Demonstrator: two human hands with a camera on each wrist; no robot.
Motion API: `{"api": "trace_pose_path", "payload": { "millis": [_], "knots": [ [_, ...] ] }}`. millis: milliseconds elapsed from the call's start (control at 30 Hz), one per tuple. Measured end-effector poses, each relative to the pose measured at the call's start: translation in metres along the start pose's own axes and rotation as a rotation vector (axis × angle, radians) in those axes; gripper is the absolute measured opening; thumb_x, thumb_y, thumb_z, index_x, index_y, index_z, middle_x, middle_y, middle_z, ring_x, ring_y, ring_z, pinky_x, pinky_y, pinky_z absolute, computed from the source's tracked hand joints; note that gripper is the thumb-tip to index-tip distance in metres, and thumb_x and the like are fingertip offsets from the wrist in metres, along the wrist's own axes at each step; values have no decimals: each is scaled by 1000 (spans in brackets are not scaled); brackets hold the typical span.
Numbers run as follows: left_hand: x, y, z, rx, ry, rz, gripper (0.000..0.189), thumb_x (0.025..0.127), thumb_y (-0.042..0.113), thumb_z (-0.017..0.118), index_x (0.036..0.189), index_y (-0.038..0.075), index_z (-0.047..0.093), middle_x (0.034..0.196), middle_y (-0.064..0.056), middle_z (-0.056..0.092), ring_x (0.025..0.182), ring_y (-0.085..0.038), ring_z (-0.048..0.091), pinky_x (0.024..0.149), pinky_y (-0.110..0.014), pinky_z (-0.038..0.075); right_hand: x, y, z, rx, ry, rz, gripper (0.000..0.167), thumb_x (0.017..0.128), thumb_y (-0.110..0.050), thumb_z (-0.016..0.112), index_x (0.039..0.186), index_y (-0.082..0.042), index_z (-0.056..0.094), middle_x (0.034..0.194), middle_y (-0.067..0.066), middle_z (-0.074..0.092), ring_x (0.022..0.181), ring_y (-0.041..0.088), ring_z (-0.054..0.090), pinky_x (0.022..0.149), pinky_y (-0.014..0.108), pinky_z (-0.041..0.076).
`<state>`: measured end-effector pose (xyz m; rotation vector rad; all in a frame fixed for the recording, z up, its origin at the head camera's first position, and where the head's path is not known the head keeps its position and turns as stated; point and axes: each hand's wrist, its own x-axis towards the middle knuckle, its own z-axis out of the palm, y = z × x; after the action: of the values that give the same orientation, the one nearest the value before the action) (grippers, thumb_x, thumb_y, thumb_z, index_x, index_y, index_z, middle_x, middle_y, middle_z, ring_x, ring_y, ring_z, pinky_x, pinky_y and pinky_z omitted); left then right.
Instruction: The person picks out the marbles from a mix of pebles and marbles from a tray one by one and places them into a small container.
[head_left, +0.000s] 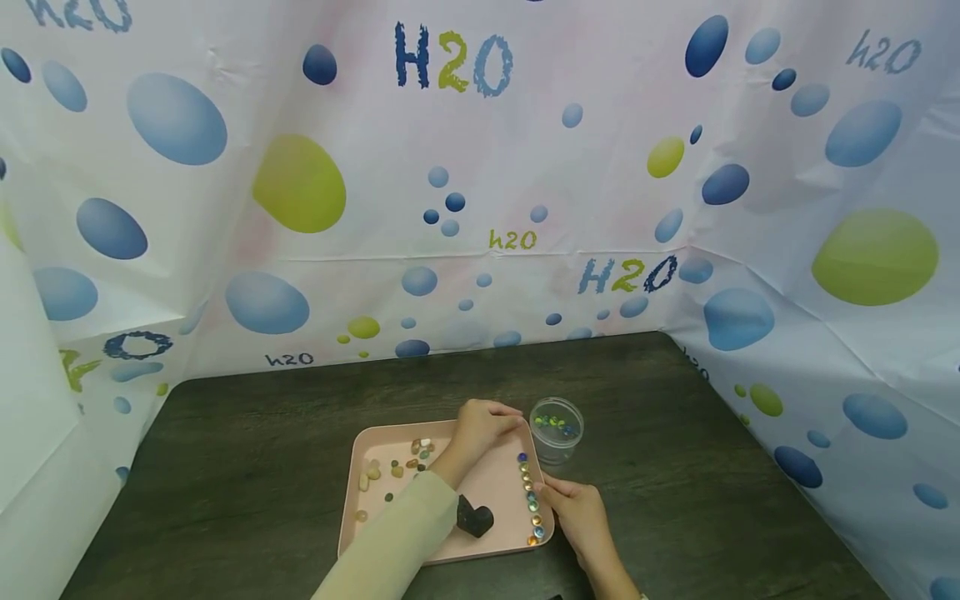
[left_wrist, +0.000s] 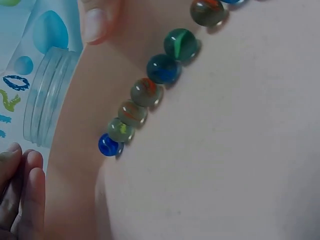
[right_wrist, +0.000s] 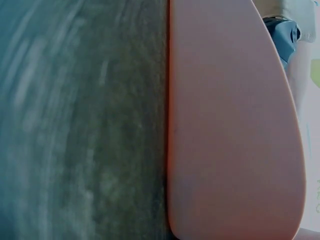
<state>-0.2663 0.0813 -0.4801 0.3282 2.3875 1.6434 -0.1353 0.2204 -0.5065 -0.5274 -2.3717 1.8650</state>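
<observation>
A pink tray (head_left: 442, 556) holds a line of glass marbles (head_left: 528, 487) along its right side. My left hand (head_left: 476, 432) reaches across the tray to its far right corner, fingertips bunched at the rim near a clear jar (head_left: 557, 450); in the left wrist view those fingers (left_wrist: 34, 192) are close together, and I cannot tell whether they hold anything. My right hand (head_left: 579, 512) grips the tray's right edge, its thumb (left_wrist: 97, 22) over the rim beside the marbles. The right wrist view shows the tray's outer wall (right_wrist: 230, 120) but not the hand.
Several marbles (head_left: 555, 422) show in the clear jar, just beyond the tray's right side. Small stones (head_left: 372, 471) lie scattered in the tray's left part. A black heart-shaped piece (head_left: 474, 518) lies near the tray's front. The dark wooden table (head_left: 247, 475) meets a bubble-patterned curtain (head_left: 465, 175) behind.
</observation>
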Motion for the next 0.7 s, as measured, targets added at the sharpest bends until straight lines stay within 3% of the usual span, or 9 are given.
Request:
{"api": "trace_pose_path", "payload": {
  "millis": [133, 300, 567, 700],
  "knots": [
    [1, -6, 1, -22, -39, -28, 15, 85, 18, 78, 93, 6, 80, 89, -9, 78, 74, -11, 71, 65, -22, 56, 1, 1, 0, 1, 2, 10, 34, 91, -17, 71, 114, 8, 70, 106, 25, 72, 93, 26, 73, 71, 32, 60],
    [-3, -15, 3, -121, -123, -77, 12, 87, 6, 75, 93, -3, 78, 83, -13, 76, 71, -13, 73, 67, -24, 59, 1, 2, 1, 3, 2, 22, 33, 91, -17, 71, 114, 8, 70, 106, 25, 72, 92, 24, 73, 71, 31, 60],
    [-5, -25, 8, -25, -158, -24, 13, 82, 3, 78, 94, -2, 78, 92, -14, 78, 67, -6, 68, 64, -22, 57, 3, 3, 0, 43, 0, 34, 33, 92, -15, 70, 115, 9, 69, 106, 26, 72, 89, 24, 73, 70, 30, 60],
    [-6, -28, 9, -23, -169, -20, 14, 82, 2, 78, 96, -1, 78, 103, -14, 77, 74, -6, 69, 67, -21, 57, 2, 3, 0, 55, -8, 42, 33, 92, -14, 69, 116, 9, 68, 106, 27, 72, 87, 23, 73, 69, 29, 60]
  ]
}}
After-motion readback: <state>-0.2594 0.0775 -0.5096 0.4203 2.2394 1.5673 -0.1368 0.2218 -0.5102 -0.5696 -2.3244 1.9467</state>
